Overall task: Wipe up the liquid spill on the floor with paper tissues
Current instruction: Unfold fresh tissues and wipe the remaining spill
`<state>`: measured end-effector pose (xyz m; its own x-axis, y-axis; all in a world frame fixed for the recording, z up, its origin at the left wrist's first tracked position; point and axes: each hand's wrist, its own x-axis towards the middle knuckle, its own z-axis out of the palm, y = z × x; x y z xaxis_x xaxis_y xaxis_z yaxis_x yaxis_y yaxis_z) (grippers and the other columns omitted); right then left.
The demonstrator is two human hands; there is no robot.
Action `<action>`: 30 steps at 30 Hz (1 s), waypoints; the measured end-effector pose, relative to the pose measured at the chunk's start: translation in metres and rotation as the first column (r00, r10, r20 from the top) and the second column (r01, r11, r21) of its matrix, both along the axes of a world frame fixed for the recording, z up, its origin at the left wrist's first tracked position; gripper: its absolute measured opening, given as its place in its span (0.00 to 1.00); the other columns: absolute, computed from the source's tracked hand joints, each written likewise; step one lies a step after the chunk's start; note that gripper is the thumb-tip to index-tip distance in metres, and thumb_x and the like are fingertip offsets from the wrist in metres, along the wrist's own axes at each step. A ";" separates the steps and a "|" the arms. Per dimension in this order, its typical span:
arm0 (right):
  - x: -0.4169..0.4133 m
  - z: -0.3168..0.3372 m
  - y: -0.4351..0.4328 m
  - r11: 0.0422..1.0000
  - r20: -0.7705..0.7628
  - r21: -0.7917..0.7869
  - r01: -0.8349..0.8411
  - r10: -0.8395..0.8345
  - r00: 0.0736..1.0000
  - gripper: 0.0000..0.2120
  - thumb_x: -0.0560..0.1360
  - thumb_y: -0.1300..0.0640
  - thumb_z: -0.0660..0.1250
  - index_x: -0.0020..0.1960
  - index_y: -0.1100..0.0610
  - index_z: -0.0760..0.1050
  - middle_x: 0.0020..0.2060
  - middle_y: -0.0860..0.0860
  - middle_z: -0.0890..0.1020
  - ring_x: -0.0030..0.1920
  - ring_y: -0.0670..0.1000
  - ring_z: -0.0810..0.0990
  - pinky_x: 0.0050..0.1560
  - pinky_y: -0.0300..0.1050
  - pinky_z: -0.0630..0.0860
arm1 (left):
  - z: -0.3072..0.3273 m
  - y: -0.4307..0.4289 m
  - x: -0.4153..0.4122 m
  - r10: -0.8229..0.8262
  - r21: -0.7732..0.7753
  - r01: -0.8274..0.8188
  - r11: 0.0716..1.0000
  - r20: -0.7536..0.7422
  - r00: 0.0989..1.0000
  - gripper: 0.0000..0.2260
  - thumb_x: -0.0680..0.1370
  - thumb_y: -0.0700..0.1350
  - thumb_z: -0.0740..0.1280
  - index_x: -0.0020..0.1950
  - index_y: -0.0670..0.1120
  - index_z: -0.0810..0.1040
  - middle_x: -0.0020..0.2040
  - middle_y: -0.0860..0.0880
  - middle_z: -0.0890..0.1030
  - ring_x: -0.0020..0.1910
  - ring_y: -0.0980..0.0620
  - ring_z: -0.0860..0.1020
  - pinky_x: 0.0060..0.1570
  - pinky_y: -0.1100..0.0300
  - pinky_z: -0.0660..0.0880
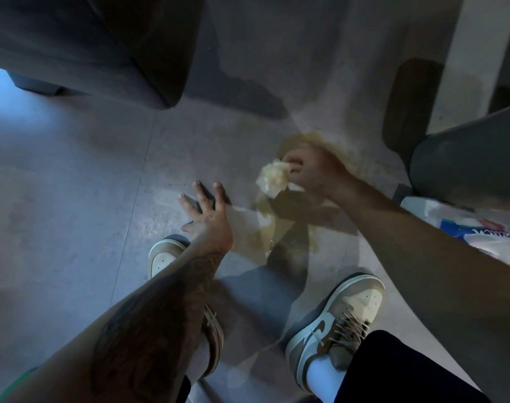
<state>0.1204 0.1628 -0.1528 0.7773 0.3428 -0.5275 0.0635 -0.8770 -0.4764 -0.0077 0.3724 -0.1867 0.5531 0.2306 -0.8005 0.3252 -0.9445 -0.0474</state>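
From my feed I see the right hand (312, 173) reaching forward over the grey tiled floor (73, 184), its fingers (291, 167) closed around a crumpled wad of paper tissue (272, 177). The wad is stained yellowish and sticks out of the grip toward the left, its longer side running roughly from upper right to lower left. It sits at the near edge of the upper part of the liquid spill (280, 228); the picture is dim and blurred there, so I cannot tell whether the wad touches the floor or hangs just above it. The spill is a yellow-brown film stretching from beyond the right hand back toward the shoes, long axis running away from me.

The right forearm comes in from the lower right, wrist bent downward. The left hand (208, 218) lies just beside the spill's left edge, palm down toward the floor, fingers (200, 193) spread open and pointing away from me, gripping nothing. Its tattooed forearm runs in from the lower left.

A tissue pack (480, 228) lies on the floor to the right, behind the right forearm. Two tan and cream sneakers, left (163, 257) and right (335, 318), stand on the near side of the spill.
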 end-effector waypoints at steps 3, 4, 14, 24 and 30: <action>0.039 0.008 -0.013 0.996 0.079 -0.043 0.083 -0.079 0.994 0.10 0.67 0.55 0.69 0.48 0.52 0.81 0.42 0.50 0.81 0.44 0.54 0.80 0.41 0.42 0.70 | -0.001 -0.001 0.000 -0.003 0.004 0.002 1.000 0.012 1.000 0.60 0.70 0.45 0.78 0.77 0.53 0.28 0.76 0.42 0.25 0.75 0.28 0.34 0.62 0.29 0.68; 0.052 0.009 -0.017 0.990 0.126 -0.072 0.117 -0.107 0.986 0.11 0.68 0.56 0.69 0.50 0.52 0.81 0.46 0.52 0.82 0.47 0.56 0.80 0.42 0.42 0.68 | -0.001 -0.001 0.000 -0.006 0.007 0.005 1.000 0.013 1.000 0.59 0.71 0.45 0.77 0.77 0.53 0.28 0.76 0.41 0.26 0.75 0.28 0.34 0.62 0.30 0.68; 0.062 -0.020 -0.004 0.943 0.154 -0.316 0.105 -0.058 0.986 0.21 0.74 0.49 0.65 0.67 0.46 0.77 0.70 0.52 0.73 0.69 0.56 0.73 0.66 0.43 0.68 | -0.002 -0.001 -0.001 -0.034 0.031 0.034 0.999 0.018 0.999 0.61 0.68 0.47 0.79 0.77 0.52 0.29 0.77 0.40 0.27 0.75 0.27 0.36 0.60 0.30 0.71; -0.028 -0.025 0.008 0.953 0.088 -0.202 -0.226 0.247 0.965 0.20 0.61 0.43 0.60 0.45 0.52 0.82 0.44 0.53 0.78 0.48 0.57 0.79 0.46 0.45 0.76 | 0.005 -0.002 0.003 -0.023 0.013 0.023 1.000 -0.006 1.000 0.60 0.70 0.47 0.78 0.77 0.52 0.27 0.76 0.40 0.25 0.75 0.27 0.34 0.63 0.30 0.69; 0.037 0.001 0.024 0.996 0.184 -0.061 0.061 -0.049 0.982 0.05 0.70 0.55 0.64 0.45 0.54 0.73 0.44 0.53 0.78 0.45 0.59 0.77 0.39 0.44 0.66 | 0.005 -0.001 0.001 -0.022 -0.009 0.022 1.000 0.011 1.000 0.60 0.70 0.48 0.78 0.77 0.51 0.27 0.76 0.40 0.25 0.75 0.27 0.34 0.64 0.31 0.69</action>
